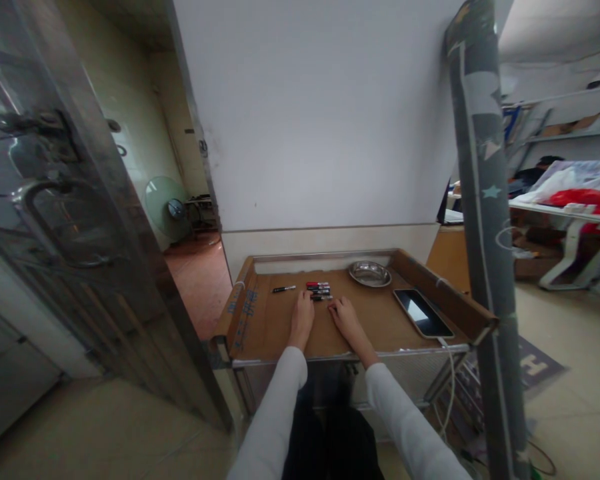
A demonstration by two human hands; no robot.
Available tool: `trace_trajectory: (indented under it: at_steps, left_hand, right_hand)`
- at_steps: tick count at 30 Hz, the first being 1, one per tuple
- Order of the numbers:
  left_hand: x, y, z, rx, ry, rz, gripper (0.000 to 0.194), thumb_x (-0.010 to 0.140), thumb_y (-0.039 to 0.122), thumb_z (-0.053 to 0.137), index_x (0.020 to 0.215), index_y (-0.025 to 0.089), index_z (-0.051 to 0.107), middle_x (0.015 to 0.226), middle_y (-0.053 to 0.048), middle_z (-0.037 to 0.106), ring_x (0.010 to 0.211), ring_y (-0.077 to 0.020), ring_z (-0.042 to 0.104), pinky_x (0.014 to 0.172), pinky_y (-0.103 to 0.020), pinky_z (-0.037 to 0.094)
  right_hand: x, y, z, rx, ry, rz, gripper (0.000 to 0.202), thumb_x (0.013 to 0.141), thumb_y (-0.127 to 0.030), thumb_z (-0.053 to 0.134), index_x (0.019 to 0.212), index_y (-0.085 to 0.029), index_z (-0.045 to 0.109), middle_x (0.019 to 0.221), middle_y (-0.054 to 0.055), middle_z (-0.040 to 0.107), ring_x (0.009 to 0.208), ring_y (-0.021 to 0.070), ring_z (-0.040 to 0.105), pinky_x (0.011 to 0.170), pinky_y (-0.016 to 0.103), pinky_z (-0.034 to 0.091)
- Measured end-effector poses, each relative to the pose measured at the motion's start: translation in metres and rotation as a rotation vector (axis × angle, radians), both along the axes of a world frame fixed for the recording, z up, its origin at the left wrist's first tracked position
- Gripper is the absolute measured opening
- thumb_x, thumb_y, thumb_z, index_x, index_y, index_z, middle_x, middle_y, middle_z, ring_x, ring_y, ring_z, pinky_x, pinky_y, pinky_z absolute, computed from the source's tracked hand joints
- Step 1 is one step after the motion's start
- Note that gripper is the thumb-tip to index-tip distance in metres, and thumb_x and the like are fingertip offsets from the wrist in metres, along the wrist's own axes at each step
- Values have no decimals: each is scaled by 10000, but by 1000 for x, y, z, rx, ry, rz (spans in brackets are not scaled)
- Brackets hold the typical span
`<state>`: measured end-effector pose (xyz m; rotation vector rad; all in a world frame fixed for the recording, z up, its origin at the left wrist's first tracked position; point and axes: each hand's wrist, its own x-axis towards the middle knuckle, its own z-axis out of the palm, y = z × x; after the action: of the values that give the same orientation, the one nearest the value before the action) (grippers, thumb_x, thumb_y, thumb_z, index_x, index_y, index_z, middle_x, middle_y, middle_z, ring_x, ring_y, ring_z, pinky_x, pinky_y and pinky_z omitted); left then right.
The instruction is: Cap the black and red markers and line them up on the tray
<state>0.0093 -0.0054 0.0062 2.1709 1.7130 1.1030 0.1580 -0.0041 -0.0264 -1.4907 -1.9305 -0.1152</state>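
Note:
Several markers lie in a short stack of rows on the cardboard-lined table: a red marker (317, 285) is farthest, with black markers (321, 292) nearer me. My left hand (303, 308) is closed at the left end of the nearest black marker (322, 298). Close to that marker's right end, my right hand (345, 313) has its fingers curled together; what they hold, if anything, is too small to make out. One more black marker (283, 289) lies apart to the left of the row.
A round metal dish (370, 273) stands at the back right. Nearer me lies a phone (423, 313) with a white cable (451, 387) hanging off the front edge. Cardboard side walls (443, 297) border the table. A wrapped pole (490, 233) stands right, a metal door (105, 220) left.

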Motion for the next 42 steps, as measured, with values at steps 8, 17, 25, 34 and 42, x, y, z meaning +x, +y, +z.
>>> trace_trajectory:
  at_steps: [8, 17, 25, 34, 42]
  left_hand:
    - [1, 1, 0, 92, 98, -166, 124, 840, 116, 494, 910, 172, 580, 987, -63, 549, 960, -172, 554, 878, -308, 452]
    - [6, 5, 3, 55, 158, -19, 125, 869, 119, 450, 883, 167, 565, 950, -66, 561, 907, -169, 561, 837, -311, 442]
    - [6, 8, 3, 61, 229, 81, 110, 859, 118, 459, 916, 147, 547, 946, -81, 561, 909, -185, 555, 822, -315, 442]
    - [3, 9, 3, 86, 204, 109, 135, 882, 126, 396, 900, 152, 527, 923, -87, 563, 871, -184, 551, 805, -319, 438]
    - [-24, 21, 5, 153, 158, 284, 244, 848, 73, 376, 1028, 132, 530, 1006, -119, 579, 966, -214, 544, 864, -351, 421]
  right_hand:
    - [-8, 14, 4, 3, 136, 163, 196, 834, -106, 419, 882, -177, 595, 908, 81, 596, 873, 195, 531, 797, 314, 425]
    - [-4, 13, 4, 34, 164, 112, 238, 802, -72, 375, 845, -180, 583, 864, 83, 593, 852, 204, 523, 809, 338, 426]
    - [-5, 22, 5, -7, 204, 63, 229, 789, -68, 368, 863, -166, 562, 899, 96, 582, 860, 199, 525, 806, 316, 427]
    - [-7, 15, 14, 14, 89, -6, 191, 832, -114, 380, 864, -165, 562, 865, 95, 578, 827, 203, 520, 775, 306, 402]
    - [-4, 4, 20, -1, 122, 4, 197, 838, -125, 387, 887, -159, 575, 882, 86, 588, 818, 180, 534, 756, 277, 387]
